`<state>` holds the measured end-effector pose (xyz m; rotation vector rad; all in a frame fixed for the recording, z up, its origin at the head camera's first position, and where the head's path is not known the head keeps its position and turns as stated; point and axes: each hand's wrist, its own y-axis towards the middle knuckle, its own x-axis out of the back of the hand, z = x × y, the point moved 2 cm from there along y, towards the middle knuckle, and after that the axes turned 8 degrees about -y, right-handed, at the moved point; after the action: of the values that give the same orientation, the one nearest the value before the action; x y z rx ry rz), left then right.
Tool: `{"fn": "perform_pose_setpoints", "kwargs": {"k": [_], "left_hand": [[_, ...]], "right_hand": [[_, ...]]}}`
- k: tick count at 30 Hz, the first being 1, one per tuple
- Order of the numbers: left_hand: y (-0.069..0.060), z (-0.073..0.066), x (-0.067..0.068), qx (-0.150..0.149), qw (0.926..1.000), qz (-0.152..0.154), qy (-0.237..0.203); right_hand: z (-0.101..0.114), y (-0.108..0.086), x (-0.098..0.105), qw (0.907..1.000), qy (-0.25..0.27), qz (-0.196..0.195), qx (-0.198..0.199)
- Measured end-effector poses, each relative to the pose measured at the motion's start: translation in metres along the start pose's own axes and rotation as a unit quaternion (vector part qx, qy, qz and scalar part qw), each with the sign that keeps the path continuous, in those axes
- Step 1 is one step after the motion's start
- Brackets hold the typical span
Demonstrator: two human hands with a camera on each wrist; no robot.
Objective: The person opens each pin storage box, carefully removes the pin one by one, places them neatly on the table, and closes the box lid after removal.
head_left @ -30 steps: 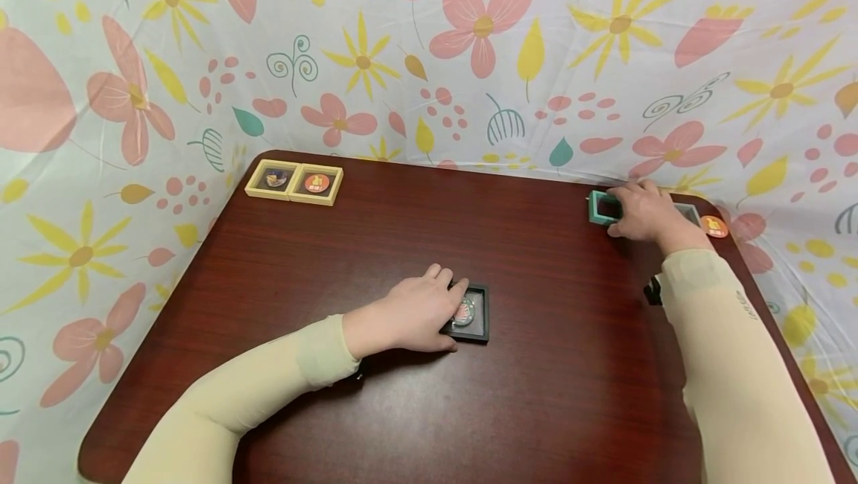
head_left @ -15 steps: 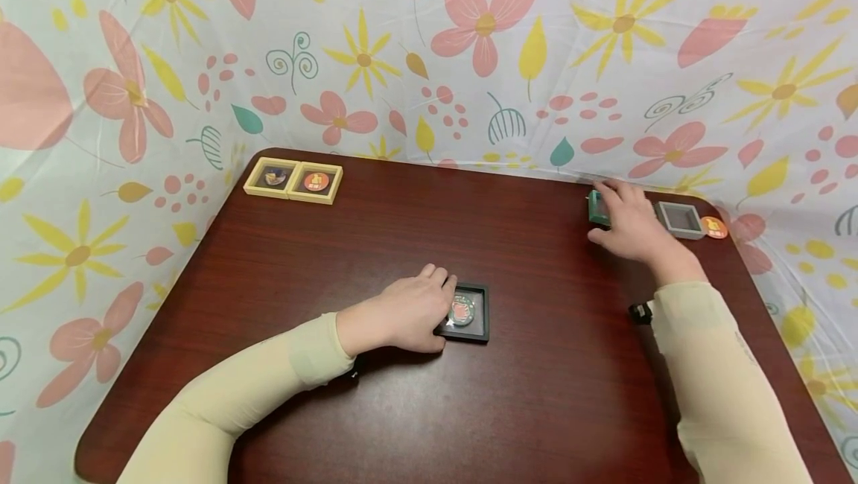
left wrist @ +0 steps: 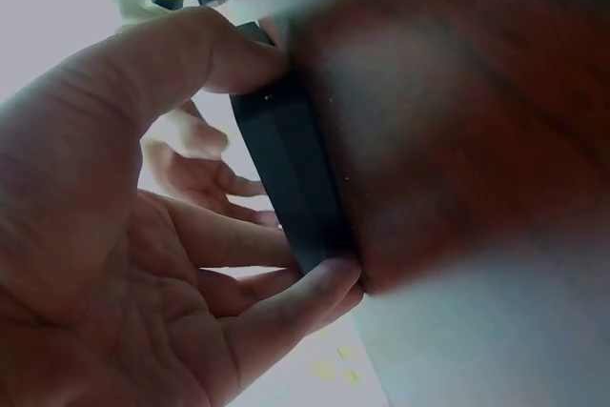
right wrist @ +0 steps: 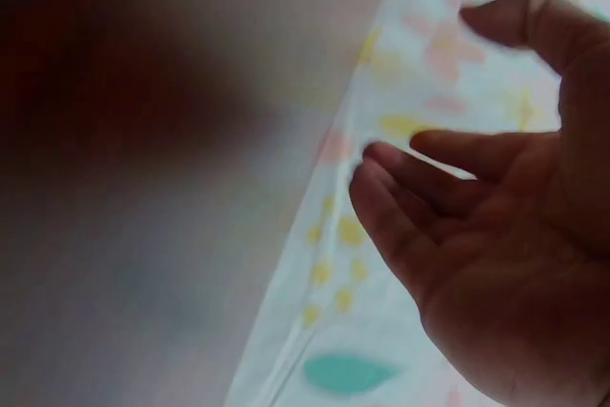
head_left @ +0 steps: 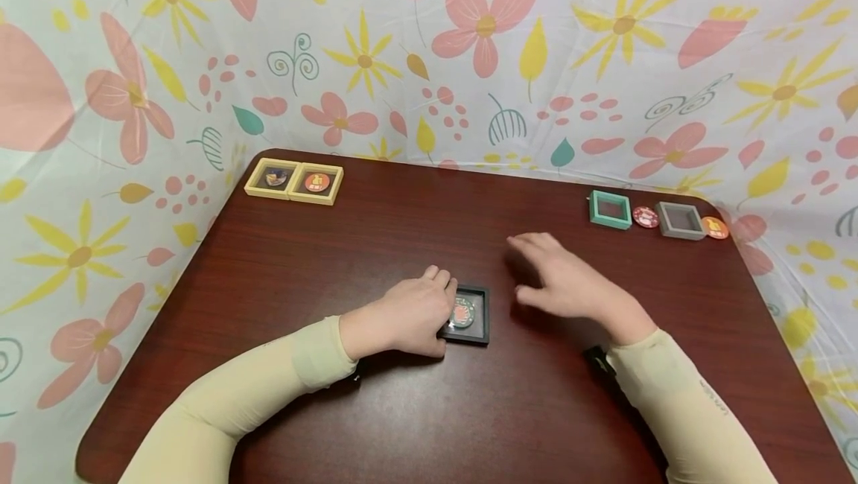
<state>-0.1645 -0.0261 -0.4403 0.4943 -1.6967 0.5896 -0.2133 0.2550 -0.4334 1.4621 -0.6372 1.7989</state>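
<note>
A black square frame [head_left: 484,314] with a round badge [head_left: 462,312] inside lies near the middle of the table. My left hand [head_left: 412,313] grips its left side; in the left wrist view the thumb and fingertips pinch opposite ends of the black frame [left wrist: 291,164]. To the right of it, my right hand [head_left: 570,281] is over the table, empty, thumb and fingers apart. The right wrist view shows the same hand [right wrist: 515,226] with nothing in it.
Two joined yellow frames [head_left: 292,194] with badges stand at the back left. At the back right are a teal frame [head_left: 611,223], a red badge [head_left: 646,217], a grey frame [head_left: 681,234] and an orange badge [head_left: 715,228]. Patterned cloth [head_left: 402,59] hangs behind the table [head_left: 429,223].
My right hand has left the teal frame and moved left and nearer, uncovering the red badge and both frames there. My left hand shifted slightly left on the black frame, which stayed in place.
</note>
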Motion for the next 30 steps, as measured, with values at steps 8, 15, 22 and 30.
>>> {"fn": "perform_pose_setpoints", "kwargs": {"k": [8, 15, 22, 30], "left_hand": [[0.001, -0.001, 0.001, -0.012, 0.9997, -0.018, 0.015], [0.001, -0.001, 0.001, -0.002, 0.9998, -0.017, 0.011], [0.001, -0.001, 0.0, 0.008, 0.9997, -0.02, 0.009], [0.0, -0.004, -0.002, 0.009, 0.9996, -0.018, 0.021]], "right_hand": [[0.052, -0.009, -0.018, 0.9951, 0.034, 0.08, 0.048], [0.075, -0.009, -0.026, 0.9945, -0.004, 0.058, 0.086], [0.085, -0.005, -0.031, 0.9943, -0.061, 0.026, 0.084], [0.093, -0.005, -0.038, 0.9918, -0.105, 0.0, 0.073]]}}
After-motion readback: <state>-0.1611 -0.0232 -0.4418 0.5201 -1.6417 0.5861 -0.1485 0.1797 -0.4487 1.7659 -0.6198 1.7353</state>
